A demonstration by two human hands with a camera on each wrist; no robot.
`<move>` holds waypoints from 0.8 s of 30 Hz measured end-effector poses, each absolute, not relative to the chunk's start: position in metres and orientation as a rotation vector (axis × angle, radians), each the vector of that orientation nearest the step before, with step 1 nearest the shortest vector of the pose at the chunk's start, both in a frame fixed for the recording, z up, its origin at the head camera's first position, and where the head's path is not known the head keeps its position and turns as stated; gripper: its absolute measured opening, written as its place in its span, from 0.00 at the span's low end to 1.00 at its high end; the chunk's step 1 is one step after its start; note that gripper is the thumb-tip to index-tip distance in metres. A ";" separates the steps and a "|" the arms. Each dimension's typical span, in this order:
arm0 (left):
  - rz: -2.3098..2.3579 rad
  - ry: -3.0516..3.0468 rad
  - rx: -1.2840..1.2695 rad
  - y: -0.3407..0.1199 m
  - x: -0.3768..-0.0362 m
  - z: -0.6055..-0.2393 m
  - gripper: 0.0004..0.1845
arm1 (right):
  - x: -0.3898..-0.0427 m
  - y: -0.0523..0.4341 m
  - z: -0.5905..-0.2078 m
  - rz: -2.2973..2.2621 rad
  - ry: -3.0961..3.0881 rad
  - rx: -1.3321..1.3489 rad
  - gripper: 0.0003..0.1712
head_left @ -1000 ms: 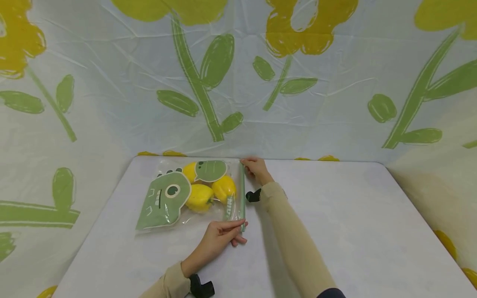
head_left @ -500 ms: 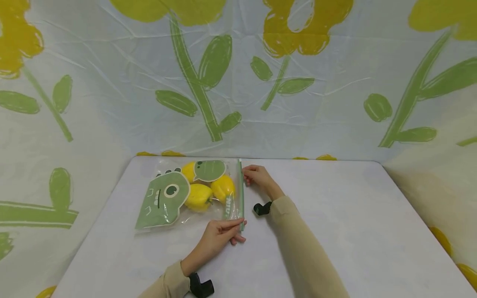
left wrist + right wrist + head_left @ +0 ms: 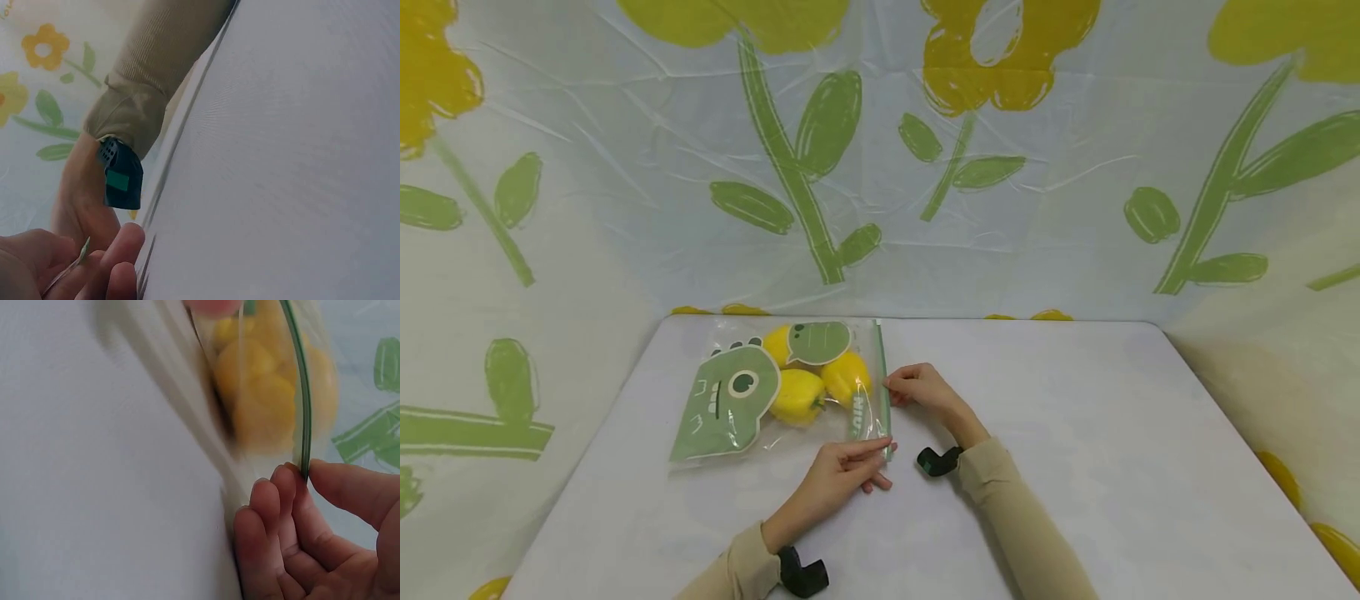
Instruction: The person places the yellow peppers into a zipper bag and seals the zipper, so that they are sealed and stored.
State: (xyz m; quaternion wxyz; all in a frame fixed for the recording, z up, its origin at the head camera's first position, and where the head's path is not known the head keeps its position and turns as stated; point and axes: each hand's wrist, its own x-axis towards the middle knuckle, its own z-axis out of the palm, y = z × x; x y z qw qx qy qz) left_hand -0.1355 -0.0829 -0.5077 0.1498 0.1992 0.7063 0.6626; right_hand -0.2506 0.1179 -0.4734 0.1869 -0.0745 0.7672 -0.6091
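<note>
A clear zip bag with green dinosaur prints lies on the white table. It holds yellow peppers, seen blurred as yellow peppers in the right wrist view. Its green zip strip runs along the bag's right edge. My left hand pinches the near end of the strip; the left wrist view shows the left hand with the strip's tip between its fingers. My right hand pinches the strip about midway; the right hand grips the green strip between thumb and fingers.
A flower-print plastic sheet forms the back and side walls around the table. Black wrist-camera mounts sit at both wrists.
My right hand has slid along the zip strip from its far end toward me, to about the middle. The left hand has stayed at the near end.
</note>
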 end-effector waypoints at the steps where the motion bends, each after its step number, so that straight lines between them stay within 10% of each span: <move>1: 1.891 2.031 0.578 -0.083 -0.136 -0.507 0.21 | -0.250 0.117 -0.474 -1.725 2.165 -0.195 0.13; 24: 1.756 1.640 0.442 -0.099 -0.132 -0.472 0.27 | -0.248 0.112 -0.483 -1.832 2.201 -0.141 0.11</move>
